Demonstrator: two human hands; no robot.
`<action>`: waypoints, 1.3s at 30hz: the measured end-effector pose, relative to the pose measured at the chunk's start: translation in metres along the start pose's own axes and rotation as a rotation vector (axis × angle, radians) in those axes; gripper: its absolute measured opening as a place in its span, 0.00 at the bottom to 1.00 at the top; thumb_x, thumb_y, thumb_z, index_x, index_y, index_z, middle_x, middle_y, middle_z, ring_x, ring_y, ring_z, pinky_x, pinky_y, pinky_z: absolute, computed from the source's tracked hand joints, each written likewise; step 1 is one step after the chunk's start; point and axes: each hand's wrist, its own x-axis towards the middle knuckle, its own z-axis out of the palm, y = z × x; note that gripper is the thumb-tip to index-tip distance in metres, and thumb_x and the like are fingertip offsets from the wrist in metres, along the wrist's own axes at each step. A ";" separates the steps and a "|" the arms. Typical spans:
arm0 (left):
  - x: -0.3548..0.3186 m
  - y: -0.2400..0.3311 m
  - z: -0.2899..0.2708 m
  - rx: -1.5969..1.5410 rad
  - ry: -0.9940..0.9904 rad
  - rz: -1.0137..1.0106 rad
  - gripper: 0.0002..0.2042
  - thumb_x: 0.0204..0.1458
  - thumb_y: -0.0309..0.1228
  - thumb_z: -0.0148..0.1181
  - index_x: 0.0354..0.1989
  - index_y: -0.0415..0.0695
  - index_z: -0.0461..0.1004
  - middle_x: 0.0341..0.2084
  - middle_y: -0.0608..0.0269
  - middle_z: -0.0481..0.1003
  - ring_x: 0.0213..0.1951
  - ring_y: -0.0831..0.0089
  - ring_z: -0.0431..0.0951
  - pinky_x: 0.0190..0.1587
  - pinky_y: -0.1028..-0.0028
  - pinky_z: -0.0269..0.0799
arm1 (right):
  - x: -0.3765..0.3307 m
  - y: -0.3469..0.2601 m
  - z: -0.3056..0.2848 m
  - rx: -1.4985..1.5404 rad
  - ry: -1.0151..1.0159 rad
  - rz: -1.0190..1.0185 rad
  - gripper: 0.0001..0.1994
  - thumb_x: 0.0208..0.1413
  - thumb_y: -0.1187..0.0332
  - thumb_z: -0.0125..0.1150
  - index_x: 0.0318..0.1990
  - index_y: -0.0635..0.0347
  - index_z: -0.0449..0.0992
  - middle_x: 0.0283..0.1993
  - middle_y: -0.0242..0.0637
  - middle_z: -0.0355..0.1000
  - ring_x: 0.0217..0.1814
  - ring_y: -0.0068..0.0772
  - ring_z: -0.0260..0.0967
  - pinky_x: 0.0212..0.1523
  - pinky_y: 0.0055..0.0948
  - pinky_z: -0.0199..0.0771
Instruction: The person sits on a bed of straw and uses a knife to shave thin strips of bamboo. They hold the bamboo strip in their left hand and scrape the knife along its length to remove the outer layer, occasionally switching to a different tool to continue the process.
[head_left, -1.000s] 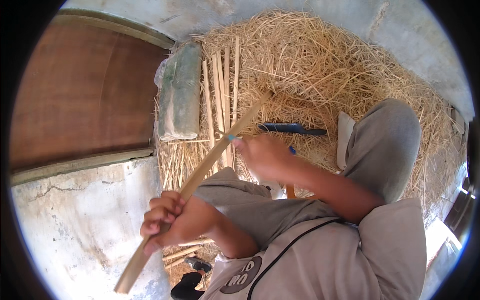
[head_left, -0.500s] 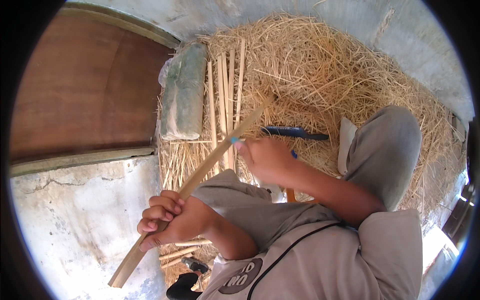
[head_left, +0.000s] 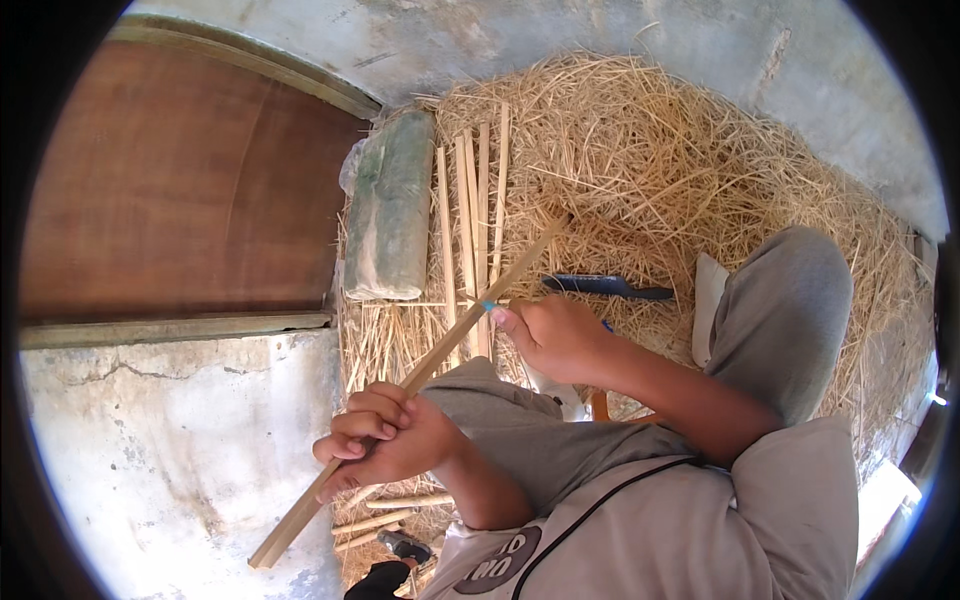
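Observation:
A long pale bamboo strip [head_left: 448,346] lies slantwise across my lap, from the lower left up to the straw. My left hand [head_left: 405,440] is wrapped around its lower part, thumb along one side. My right hand [head_left: 560,338] is closed on a small blue-handled tool [head_left: 488,305] whose blue front end touches the strip's upper half. Most of this tool is hidden in the fist, and I cannot make out its blade. Just beyond the right hand, a dark blue long-bladed tool [head_left: 605,287] with a black handle rests on the straw.
Several bamboo strips [head_left: 466,215] lie side by side on the straw [head_left: 640,150]. Left of them is a green wrapped bundle [head_left: 390,210]. A brown door panel [head_left: 190,180] and walls [head_left: 180,430] stand close by. Short sticks [head_left: 400,501] and a person's foot [head_left: 404,545] show below.
The whole view has shifted, so everything sits slightly lower and further right. Both hands keep their grip, and the blue tool stays against the strip at about the same place.

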 end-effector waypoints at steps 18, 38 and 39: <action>0.003 0.007 -0.003 -0.044 -0.024 -0.096 0.34 0.65 0.68 0.25 0.24 0.49 0.56 0.10 0.67 0.55 0.10 0.76 0.54 0.12 0.76 0.56 | -0.011 -0.012 0.018 -0.047 0.106 -0.076 0.32 0.76 0.48 0.30 0.32 0.63 0.76 0.18 0.49 0.71 0.26 0.55 0.75 0.34 0.54 0.76; 0.003 0.007 -0.007 -0.137 -0.208 -0.171 0.35 0.59 0.75 0.32 0.21 0.52 0.54 0.09 0.71 0.50 0.11 0.78 0.48 0.13 0.76 0.45 | -0.003 0.008 -0.005 0.001 -0.024 0.076 0.33 0.75 0.49 0.32 0.30 0.64 0.77 0.25 0.53 0.75 0.30 0.60 0.76 0.39 0.57 0.76; 0.004 0.007 -0.008 -0.166 -0.246 -0.186 0.35 0.58 0.75 0.32 0.21 0.52 0.54 0.08 0.71 0.51 0.11 0.78 0.48 0.13 0.76 0.46 | -0.006 0.006 -0.002 -0.039 0.008 -0.034 0.33 0.75 0.48 0.32 0.29 0.64 0.77 0.24 0.53 0.74 0.28 0.59 0.76 0.38 0.56 0.76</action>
